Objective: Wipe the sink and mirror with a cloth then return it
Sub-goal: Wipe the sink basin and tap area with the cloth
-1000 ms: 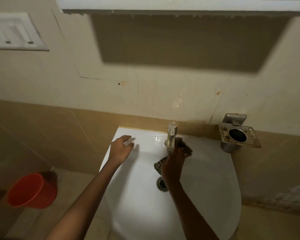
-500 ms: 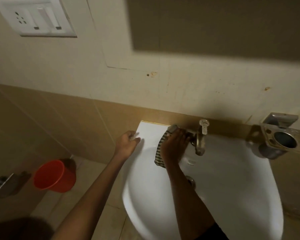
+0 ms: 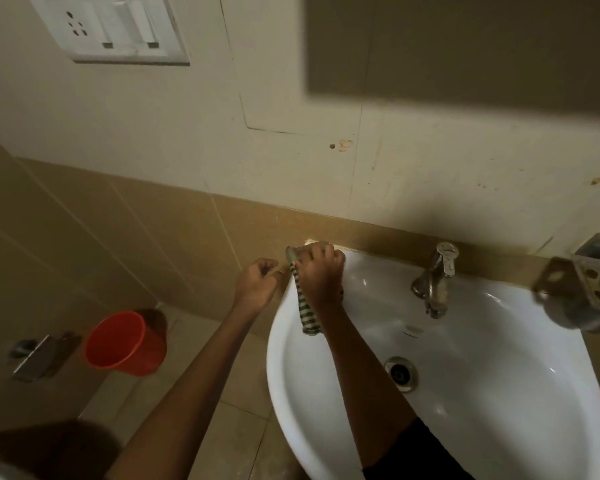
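A white sink (image 3: pixel 499 375) hangs on the tiled wall at lower right, with a metal tap (image 3: pixel 435 282) at its back and a drain (image 3: pixel 400 373) in the bowl. My right hand (image 3: pixel 321 275) presses a green and white striped cloth (image 3: pixel 307 313) on the sink's back left corner; the cloth's tail hangs down over the left rim. My left hand (image 3: pixel 257 285) hovers just left of that corner with curled fingers, holding nothing. The mirror is out of view; only a dark shadow shows on the wall at upper right.
A red bucket (image 3: pixel 123 344) stands on the floor at left, beside a metal fitting (image 3: pixel 35 355) on the side wall. A metal holder (image 3: pixel 582 289) is fixed to the wall right of the tap. A white switch plate (image 3: pixel 111 27) sits at upper left.
My right hand has slid the cloth from near the tap leftward to the sink's back left corner. My left hand has come off the sink rim. The view has turned left.
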Available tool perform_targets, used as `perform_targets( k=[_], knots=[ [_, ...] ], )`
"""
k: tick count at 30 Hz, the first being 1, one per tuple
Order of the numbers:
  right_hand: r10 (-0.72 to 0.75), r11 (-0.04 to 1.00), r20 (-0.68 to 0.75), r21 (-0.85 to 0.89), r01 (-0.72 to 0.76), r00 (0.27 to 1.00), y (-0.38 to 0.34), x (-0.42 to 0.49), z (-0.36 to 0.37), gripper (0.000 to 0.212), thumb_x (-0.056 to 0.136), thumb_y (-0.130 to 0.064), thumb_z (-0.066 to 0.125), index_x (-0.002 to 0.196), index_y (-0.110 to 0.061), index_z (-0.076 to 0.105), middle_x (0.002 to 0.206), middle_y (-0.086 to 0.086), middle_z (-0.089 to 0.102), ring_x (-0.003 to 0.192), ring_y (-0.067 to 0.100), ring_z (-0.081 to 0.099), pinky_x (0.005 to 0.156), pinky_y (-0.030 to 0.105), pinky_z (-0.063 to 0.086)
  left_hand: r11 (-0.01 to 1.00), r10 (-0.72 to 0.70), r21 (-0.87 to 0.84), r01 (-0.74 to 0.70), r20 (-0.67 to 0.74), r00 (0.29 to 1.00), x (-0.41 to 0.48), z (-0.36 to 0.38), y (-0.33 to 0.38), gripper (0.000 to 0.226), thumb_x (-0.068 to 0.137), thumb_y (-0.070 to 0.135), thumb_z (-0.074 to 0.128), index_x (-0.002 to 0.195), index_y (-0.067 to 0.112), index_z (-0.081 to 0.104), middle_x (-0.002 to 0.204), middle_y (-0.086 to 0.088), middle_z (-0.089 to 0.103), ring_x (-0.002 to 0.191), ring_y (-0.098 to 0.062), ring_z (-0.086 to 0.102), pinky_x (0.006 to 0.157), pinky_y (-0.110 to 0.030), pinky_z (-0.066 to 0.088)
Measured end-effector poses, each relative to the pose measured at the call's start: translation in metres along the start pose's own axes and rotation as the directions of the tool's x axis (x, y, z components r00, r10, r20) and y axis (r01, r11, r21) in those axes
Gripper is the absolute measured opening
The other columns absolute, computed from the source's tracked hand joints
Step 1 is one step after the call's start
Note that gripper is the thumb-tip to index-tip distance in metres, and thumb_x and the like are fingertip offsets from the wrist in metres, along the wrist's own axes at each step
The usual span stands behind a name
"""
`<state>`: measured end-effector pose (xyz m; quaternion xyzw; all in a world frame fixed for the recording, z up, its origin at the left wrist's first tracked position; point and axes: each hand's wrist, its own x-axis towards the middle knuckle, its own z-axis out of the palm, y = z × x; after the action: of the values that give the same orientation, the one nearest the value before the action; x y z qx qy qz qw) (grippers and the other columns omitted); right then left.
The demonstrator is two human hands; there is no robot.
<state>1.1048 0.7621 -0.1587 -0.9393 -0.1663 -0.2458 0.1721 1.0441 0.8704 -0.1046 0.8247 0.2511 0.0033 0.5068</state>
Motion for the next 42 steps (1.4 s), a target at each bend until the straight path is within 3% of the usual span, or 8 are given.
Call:
perform_targets(
  k=[4,10,15,22,29,34,39,42],
  knots=[
    [0.191,0.980,-0.076,0.067,-0.187,0.979,0.021,0.000,-0.001,0.011,0.076,-0.008,0.073,0.085,-0.003,0.070,0.071,0.015,0.069,0.058,0.027,0.064,0.052,0.029,0.052,1.000,0.003,-0.008,-0.003,-0.016,1.000,0.000,-0.001,-0.002,0.028,0.084,0.021,0.065,0.109,0.009,0.067,0.112,-0.006,0.068,0.100,-0.017,0.060,0.085,-0.022,0.041],
    [0.538,0.834,0.077,0.094,-0.543,0.839,-0.009,-0.022,0.010,0.045,0.092,-0.020,0.052,0.130,0.005,0.048,0.133,0.026,0.053,0.124,0.039,0.048,0.109,0.047,0.033,0.999,0.023,-0.037,-0.022,0.020,1.000,-0.005,-0.001,-0.010,0.024,0.086,0.019,0.063,0.106,0.008,0.068,0.097,0.002,0.063,0.093,-0.014,0.057,0.082,-0.023,0.043],
    [0.175,0.970,0.229,0.129,-0.208,0.958,-0.007,-0.015,0.016,0.041,0.096,-0.014,0.038,0.132,0.003,0.045,0.138,0.023,0.049,0.131,0.033,0.042,0.117,0.043,0.024,1.000,0.024,-0.021,-0.023,0.015,1.000,-0.003,-0.004,-0.010,0.027,0.088,0.020,0.059,0.111,0.008,0.066,0.111,-0.007,0.068,0.103,-0.022,0.060,0.088,-0.030,0.047],
    [-0.108,0.939,0.352,0.344,-0.022,0.930,-0.016,-0.045,-0.001,0.040,0.084,0.007,0.043,0.123,0.004,0.054,0.130,0.024,0.055,0.126,0.035,0.047,0.113,0.043,0.024,0.998,-0.061,0.007,0.061,-0.068,0.996,0.002,0.001,-0.001,0.026,0.089,0.009,0.049,0.105,0.003,0.067,0.114,-0.017,0.067,0.109,-0.032,0.060,0.086,-0.033,0.046],
    [-0.079,0.900,0.491,0.409,-0.149,0.868,-0.061,-0.110,-0.032,0.043,0.088,0.004,0.042,0.131,0.005,0.046,0.146,0.024,0.035,0.138,0.033,0.030,0.115,0.046,0.022,0.937,-0.010,0.349,-0.021,0.087,0.996,-0.013,0.008,0.005,0.020,0.084,0.016,0.055,0.086,0.003,0.071,0.092,-0.019,0.067,0.090,-0.030,0.064,0.072,-0.033,0.046],
    [-0.035,0.918,0.607,0.334,-0.214,0.794,-0.079,-0.158,-0.067,0.046,0.089,0.003,0.044,0.136,0.001,0.041,0.155,0.018,0.020,0.143,0.034,0.018,0.117,0.050,0.021,0.886,-0.012,0.461,-0.048,0.127,0.992,-0.036,0.012,-0.007,0.026,0.083,0.013,0.053,0.099,-0.004,0.064,0.108,-0.022,0.065,0.098,-0.036,0.062,0.066,-0.032,0.043],
    [0.001,0.911,0.602,0.328,-0.249,0.799,-0.056,-0.218,-0.121,0.055,0.093,0.001,0.039,0.144,-0.019,0.032,0.152,0.012,0.033,0.122,0.038,0.049,0.098,0.047,0.045,0.780,0.020,0.614,-0.124,0.173,0.985,-0.052,0.016,-0.019,0.034,0.088,0.016,0.050,0.116,-0.003,0.059,0.120,-0.020,0.061,0.111,-0.033,0.058,0.079,-0.031,0.045],
    [-0.015,0.939,0.475,0.309,-0.150,0.880,-0.038,-0.255,-0.158,0.046,0.088,0.000,0.052,0.132,-0.013,0.051,0.130,0.014,0.060,0.095,0.034,0.065,0.083,0.040,0.055,0.696,0.068,0.692,-0.194,0.206,0.976,-0.058,0.019,-0.025,0.037,0.090,0.013,0.050,0.124,0.000,0.054,0.129,-0.019,0.056,0.120,-0.034,0.053,0.096,-0.035,0.045]
  ],
)
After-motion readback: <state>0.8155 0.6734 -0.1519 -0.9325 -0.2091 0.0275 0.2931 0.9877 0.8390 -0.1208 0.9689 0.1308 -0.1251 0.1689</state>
